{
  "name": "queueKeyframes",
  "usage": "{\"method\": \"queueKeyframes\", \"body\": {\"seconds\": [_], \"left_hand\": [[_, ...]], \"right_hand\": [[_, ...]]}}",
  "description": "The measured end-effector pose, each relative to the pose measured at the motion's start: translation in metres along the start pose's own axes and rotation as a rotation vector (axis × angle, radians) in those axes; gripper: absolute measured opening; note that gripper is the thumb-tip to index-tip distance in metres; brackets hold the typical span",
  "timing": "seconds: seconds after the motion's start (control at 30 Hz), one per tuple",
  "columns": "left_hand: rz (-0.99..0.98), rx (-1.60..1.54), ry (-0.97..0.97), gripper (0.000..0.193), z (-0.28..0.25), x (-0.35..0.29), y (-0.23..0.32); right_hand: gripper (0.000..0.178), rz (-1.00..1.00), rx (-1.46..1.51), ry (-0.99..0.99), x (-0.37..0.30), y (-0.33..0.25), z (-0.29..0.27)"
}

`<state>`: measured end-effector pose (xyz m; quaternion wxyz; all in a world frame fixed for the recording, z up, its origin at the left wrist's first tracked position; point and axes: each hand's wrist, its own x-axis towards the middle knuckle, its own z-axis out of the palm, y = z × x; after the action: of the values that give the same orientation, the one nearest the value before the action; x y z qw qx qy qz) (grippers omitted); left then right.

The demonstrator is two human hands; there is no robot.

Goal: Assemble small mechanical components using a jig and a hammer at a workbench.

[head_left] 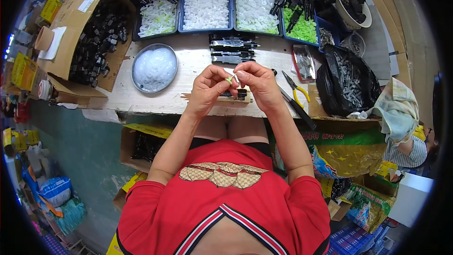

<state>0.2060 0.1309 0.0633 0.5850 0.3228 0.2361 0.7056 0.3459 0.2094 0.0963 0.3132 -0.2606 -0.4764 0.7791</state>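
Head view: a row of blue trays is seen at 12 o'clock along the far edge of the tabletop (188,63). The left tray (158,17) is filled with pale greenish-white plastic pieces, the middle tray (205,9) and the next tray (256,12) with white pieces, and the right tray (302,29) with bright green pieces. A round metal dish (154,67) of clear white bits is set at 10 o'clock, beside an open cardboard box (89,33) of black parts. A black bag (347,82) of grey metal parts is placed at 3 o'clock, with a beige bowl (353,7) of black parts at 1 o'clock. Assembled black pieces (232,49) are lined up at the centre, and yellow-handled pliers (297,89) are laid to their right. The pale tabletop is worn at its near edge; cartons and sacks are crowded on the floor around it.

Both forearms are raised from 6 o'clock. The left hand (207,89) and right hand (258,84) are brought together above the near edge, fingertips pinched on a small green-and-white part (231,79) held between them.
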Motion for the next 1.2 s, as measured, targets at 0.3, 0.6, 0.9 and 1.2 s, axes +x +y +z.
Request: {"method": "queueKeyframes", "body": {"seconds": [0.3,0.6,0.9,1.2], "left_hand": [[0.157,0.297,0.081,0.013,-0.007,-0.007,0.001],[0.245,0.497,0.123,0.011,-0.007,-0.014,-0.003],[0.334,0.656,0.199,0.011,-0.007,-0.014,-0.007],[0.327,0.752,0.197,0.013,-0.010,-0.018,-0.007]], "right_hand": [[0.009,0.082,-0.043,-0.040,-0.001,0.003,0.007],[0.009,-0.483,-0.827,0.051,-0.008,0.011,0.015],[0.012,-0.785,-1.217,0.082,-0.019,0.006,0.016],[0.014,-0.869,-1.295,0.054,-0.013,0.012,0.014]]}}
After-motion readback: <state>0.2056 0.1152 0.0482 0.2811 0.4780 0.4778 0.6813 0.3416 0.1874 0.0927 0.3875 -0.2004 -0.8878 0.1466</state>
